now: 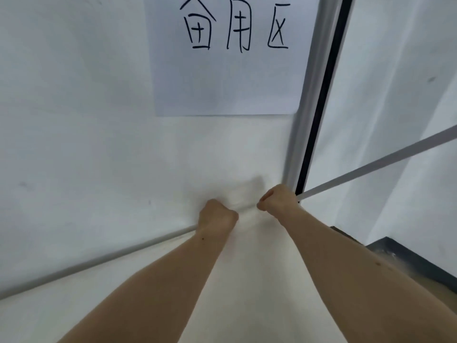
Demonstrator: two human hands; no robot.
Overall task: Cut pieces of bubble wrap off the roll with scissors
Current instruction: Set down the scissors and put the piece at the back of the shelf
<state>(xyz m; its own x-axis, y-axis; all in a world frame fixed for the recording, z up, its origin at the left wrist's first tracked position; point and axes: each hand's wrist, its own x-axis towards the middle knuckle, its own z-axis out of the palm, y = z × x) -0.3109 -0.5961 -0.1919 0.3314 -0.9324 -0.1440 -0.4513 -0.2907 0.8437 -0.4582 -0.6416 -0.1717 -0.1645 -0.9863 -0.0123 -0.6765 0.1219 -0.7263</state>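
White wall [74,120] fills the left; a grey rail [99,261] slants along its foot. Left hand [217,215], fingers curled tight, grips the bunched white sheet [247,268]. The sheet, presumably the bubble wrap, runs from the hands down toward the camera between both forearms; blurred, no bubbles discernible. Paper sign [227,70] with handwritten characters hangs above. Right hand [277,199], likewise fisted, holds the sheet's gathered edge just beside a dark vertical post [319,107]. Dark ledge [408,256] lower right.
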